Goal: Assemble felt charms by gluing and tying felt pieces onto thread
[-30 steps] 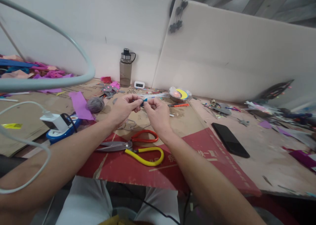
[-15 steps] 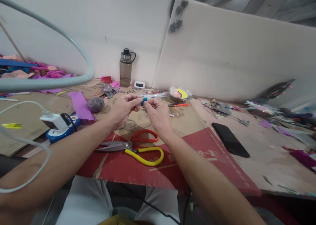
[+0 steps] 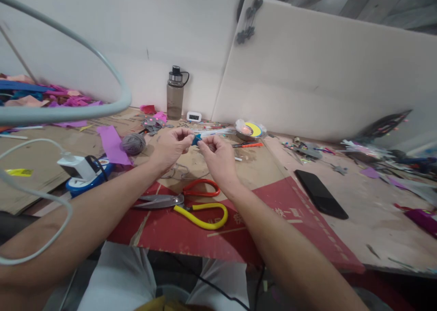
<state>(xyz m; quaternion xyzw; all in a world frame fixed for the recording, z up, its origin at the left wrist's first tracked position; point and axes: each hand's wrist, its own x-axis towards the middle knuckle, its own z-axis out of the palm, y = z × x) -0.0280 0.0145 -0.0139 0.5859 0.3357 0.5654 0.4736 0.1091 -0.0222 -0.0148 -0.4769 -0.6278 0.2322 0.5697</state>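
Between my two hands is a small dark-blue piece (image 3: 196, 140) that looks like paper or cloth. The fingertips of my left hand (image 3: 173, 147) pinch its left side. My right hand (image 3: 215, 152) is closed on its right side, thumb and forefinger together. Both hands hover over the cardboard (image 3: 252, 172). Below them lie large scissors (image 3: 180, 201) with one red and one yellow handle, blades pointing left. A loop of thin cord or wire (image 3: 177, 170) rests under my hands, partly hidden by them. A grey ball of yarn (image 3: 133, 144) sits left of my left hand.
Toward the wall stand a water bottle (image 3: 175, 94), a small white clock (image 3: 194, 116) and a bowl (image 3: 246, 135). A black phone (image 3: 321, 193) lies right. At left are a white charger (image 3: 78, 169) on a blue power strip, a purple strip (image 3: 113, 145) and a pale curved tube (image 3: 102, 58).
More of the blue piece shows between my fingertips, looking flatter and wider. My hands stay in nearly the same place. The whole view has shifted slightly.
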